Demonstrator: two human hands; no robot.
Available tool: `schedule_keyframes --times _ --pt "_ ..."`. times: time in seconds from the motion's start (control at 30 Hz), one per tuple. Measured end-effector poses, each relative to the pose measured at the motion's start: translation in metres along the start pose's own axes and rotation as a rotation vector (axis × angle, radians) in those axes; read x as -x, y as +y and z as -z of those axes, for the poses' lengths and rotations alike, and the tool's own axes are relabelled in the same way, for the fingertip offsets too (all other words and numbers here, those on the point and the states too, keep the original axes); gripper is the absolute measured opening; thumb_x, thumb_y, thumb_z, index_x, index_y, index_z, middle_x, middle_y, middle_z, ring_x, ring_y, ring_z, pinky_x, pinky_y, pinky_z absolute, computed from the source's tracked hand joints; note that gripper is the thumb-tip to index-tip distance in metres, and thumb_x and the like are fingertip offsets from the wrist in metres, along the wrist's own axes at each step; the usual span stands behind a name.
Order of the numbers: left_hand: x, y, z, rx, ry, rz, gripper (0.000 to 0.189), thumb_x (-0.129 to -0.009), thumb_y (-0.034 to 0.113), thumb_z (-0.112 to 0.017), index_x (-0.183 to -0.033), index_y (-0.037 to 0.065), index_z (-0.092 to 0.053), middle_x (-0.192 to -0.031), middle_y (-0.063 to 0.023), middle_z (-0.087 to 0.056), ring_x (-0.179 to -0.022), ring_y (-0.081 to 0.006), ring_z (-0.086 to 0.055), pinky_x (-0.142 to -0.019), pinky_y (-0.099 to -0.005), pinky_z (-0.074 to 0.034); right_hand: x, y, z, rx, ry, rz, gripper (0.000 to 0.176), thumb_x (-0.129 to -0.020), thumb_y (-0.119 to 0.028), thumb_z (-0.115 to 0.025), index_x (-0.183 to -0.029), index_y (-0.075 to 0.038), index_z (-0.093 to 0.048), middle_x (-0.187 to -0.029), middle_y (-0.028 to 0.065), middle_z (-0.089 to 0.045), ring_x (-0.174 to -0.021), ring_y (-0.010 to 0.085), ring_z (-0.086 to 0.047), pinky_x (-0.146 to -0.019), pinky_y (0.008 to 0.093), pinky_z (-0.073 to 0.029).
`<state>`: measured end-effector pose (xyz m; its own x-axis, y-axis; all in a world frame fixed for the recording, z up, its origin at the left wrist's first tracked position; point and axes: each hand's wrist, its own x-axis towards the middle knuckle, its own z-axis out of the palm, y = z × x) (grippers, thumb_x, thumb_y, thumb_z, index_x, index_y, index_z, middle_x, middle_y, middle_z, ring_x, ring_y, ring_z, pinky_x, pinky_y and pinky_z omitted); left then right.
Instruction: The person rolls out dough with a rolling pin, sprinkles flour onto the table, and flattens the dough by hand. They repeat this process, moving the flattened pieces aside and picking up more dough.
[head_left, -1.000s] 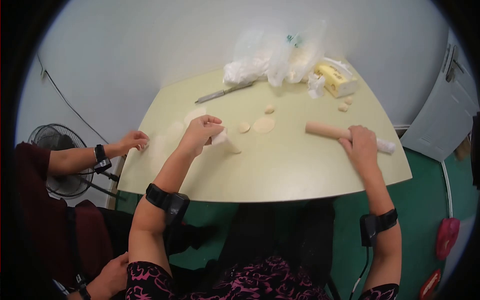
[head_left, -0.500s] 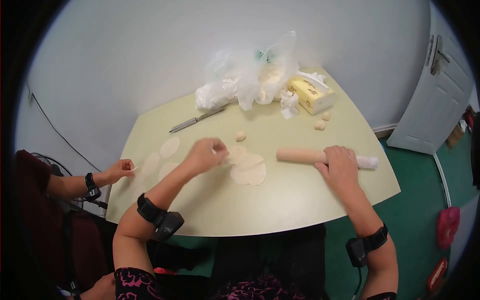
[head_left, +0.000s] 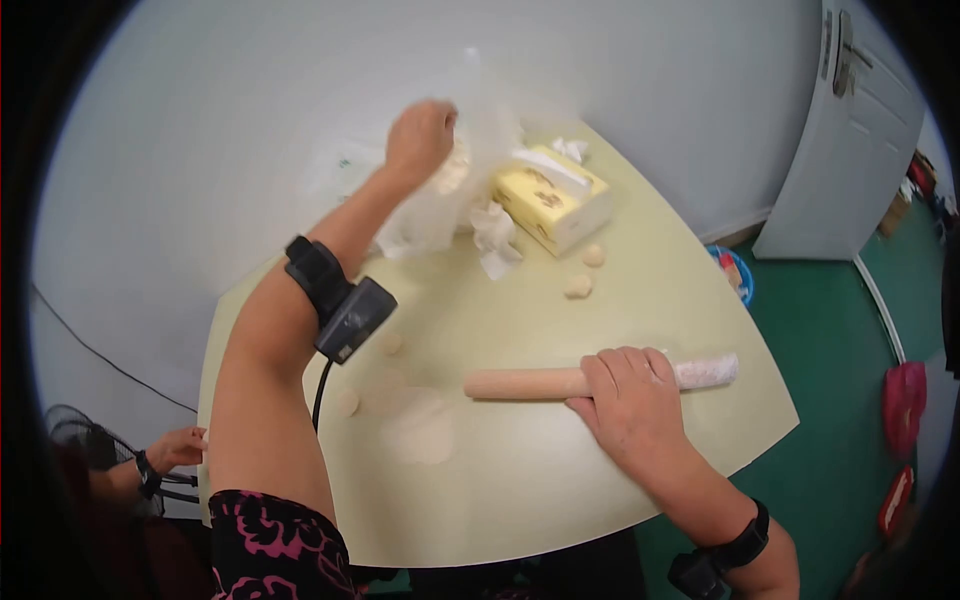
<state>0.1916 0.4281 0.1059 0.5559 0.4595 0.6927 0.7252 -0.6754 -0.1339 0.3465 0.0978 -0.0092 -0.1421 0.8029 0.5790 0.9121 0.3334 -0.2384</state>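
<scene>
My left hand [head_left: 420, 140] is raised over the translucent plastic bag [head_left: 415, 220] at the back of the table. Its fingers are curled closed, and I cannot make out what, if anything, is between them. Pale, floury stuff shows inside the bag. My right hand [head_left: 635, 395] grips a wooden rolling pin [head_left: 525, 384] lying across the table, its right end white. Left of the pin lies a flat round dough wrapper [head_left: 420, 432], blurred, overlapping a smaller one [head_left: 382, 386]. Small dough pieces [head_left: 393, 343] are near them, and two dough balls [head_left: 578, 287] sit farther back.
A yellow tissue pack [head_left: 550, 200] stands at the back beside a crumpled tissue [head_left: 494, 240]. Another person's hand [head_left: 180, 447] is at the table's left edge. A blue basket [head_left: 735, 275] stands on the floor beyond the right edge, near a white door [head_left: 845, 150].
My left hand has moved from beside the dough wrappers up to the plastic bag. The view has shifted; my right hand stays on the rolling pin.
</scene>
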Motion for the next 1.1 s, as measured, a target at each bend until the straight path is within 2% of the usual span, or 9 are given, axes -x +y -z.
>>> schedule_keyframes --times 0.1,0.2,0.3,0.4,0.5,0.6,0.83,0.93,1.1 --pt "-0.014 0.002 -0.015 -0.16 -0.656 0.129 0.016 -0.076 0.012 -0.057 -0.081 -0.001 -0.065 -0.088 -0.0243 -0.063 -0.085 -0.0364 -0.062 -0.073 -0.0427 -0.049 -0.003 0.0 0.002 -0.014 -0.015 -0.005 0.038 -0.065 -0.019 -0.072 -0.096 -0.004 -0.055 -0.083 0.0065 -0.05 -0.083 0.0221 -0.05 -0.078 0.0361 -0.039" --pt "0.017 -0.04 -0.059 -0.2 -0.798 0.081 0.019 -0.072 0.013 -0.059 -0.081 -0.001 -0.066 -0.088 -0.025 -0.063 -0.084 -0.037 -0.063 -0.072 -0.0424 -0.049 -0.001 -0.002 0.001 -0.013 -0.01 0.0 0.038 -0.065 -0.017 -0.072 -0.096 -0.003 -0.055 -0.083 0.0062 -0.049 -0.082 0.021 -0.05 -0.077 0.0354 -0.039" --pt "0.033 -0.049 -0.065 0.113 -0.606 0.352 0.024 -0.07 0.014 -0.06 -0.086 -0.002 -0.067 -0.092 -0.0248 -0.064 -0.083 -0.0377 -0.063 -0.074 -0.0402 -0.05 0.001 -0.001 0.0 -0.012 0.004 -0.008 0.038 -0.066 -0.017 -0.072 -0.097 -0.002 -0.055 -0.083 0.0062 -0.049 -0.082 0.0205 -0.05 -0.077 0.035 -0.039" --pt "0.04 -0.04 -0.055 0.088 -0.441 0.31 0.019 -0.075 0.007 -0.058 -0.088 -0.002 -0.068 -0.09 -0.0207 -0.066 -0.081 -0.0341 -0.065 -0.07 -0.0401 -0.052 -0.001 -0.002 0.002 -0.003 0.003 0.003 0.039 -0.066 -0.017 -0.072 -0.097 -0.002 -0.054 -0.083 0.0061 -0.049 -0.082 0.0206 -0.05 -0.078 0.0353 -0.039" --pt "0.028 -0.032 -0.035 0.48 -0.272 0.799 0.018 -0.082 0.004 -0.054 -0.094 -0.006 -0.063 -0.086 -0.0137 -0.066 -0.077 -0.0215 -0.065 -0.062 -0.0337 -0.052 -0.001 -0.002 0.003 0.014 0.015 0.021 0.04 -0.065 -0.017 -0.072 -0.098 -0.002 -0.054 -0.084 0.006 -0.05 -0.082 0.0209 -0.051 -0.078 0.0357 -0.039" --pt "0.024 -0.041 -0.039 0.805 -0.226 0.996 0.02 -0.084 0.003 -0.052 -0.101 -0.003 -0.061 -0.08 -0.0109 -0.065 -0.069 -0.0175 -0.063 -0.052 -0.0267 -0.049 -0.001 -0.002 0.003 0.019 0.021 0.02 0.04 -0.066 -0.017 -0.072 -0.099 -0.003 -0.054 -0.085 0.0061 -0.051 -0.083 0.0215 -0.051 -0.079 0.0365 -0.039" --pt "0.009 -0.112 -0.07 0.984 -0.345 1.181 0.015 -0.091 0.011 -0.044 -0.084 0.003 -0.054 -0.059 -0.0012 -0.047 -0.044 -0.0087 -0.039 -0.037 -0.0204 -0.03 -0.001 -0.004 -0.004 0.037 0.01 0.016 0.041 -0.067 -0.018 -0.072 -0.102 -0.005 -0.056 -0.088 0.0063 -0.054 -0.087 0.0227 -0.054 -0.081 0.0378 -0.04" --pt "0.008 -0.04 -0.026 0.998 -0.308 1.258 0.016 -0.084 0.003 -0.043 -0.07 0.003 -0.051 -0.056 -0.0052 -0.041 -0.04 -0.0122 -0.036 -0.034 -0.0254 -0.03 0.0 -0.005 -0.003 0.048 0.031 0.015 0.043 -0.067 -0.016 -0.074 -0.105 -0.005 -0.057 -0.092 0.0067 -0.057 -0.091 0.0226 -0.055 -0.084 0.0377 -0.04" --pt "0.017 -0.007 -0.013 1.027 -0.371 1.209 0.02 -0.089 0.004 -0.035 -0.092 -0.001 -0.054 -0.06 0.0017 -0.037 -0.043 -0.0062 -0.03 -0.036 -0.0198 -0.025 0.0 -0.004 -0.003 0.053 0.046 0.023 0.042 -0.068 -0.016 -0.074 -0.105 -0.006 -0.058 -0.093 0.0065 -0.057 -0.092 0.0227 -0.055 -0.085 0.0381 -0.04"
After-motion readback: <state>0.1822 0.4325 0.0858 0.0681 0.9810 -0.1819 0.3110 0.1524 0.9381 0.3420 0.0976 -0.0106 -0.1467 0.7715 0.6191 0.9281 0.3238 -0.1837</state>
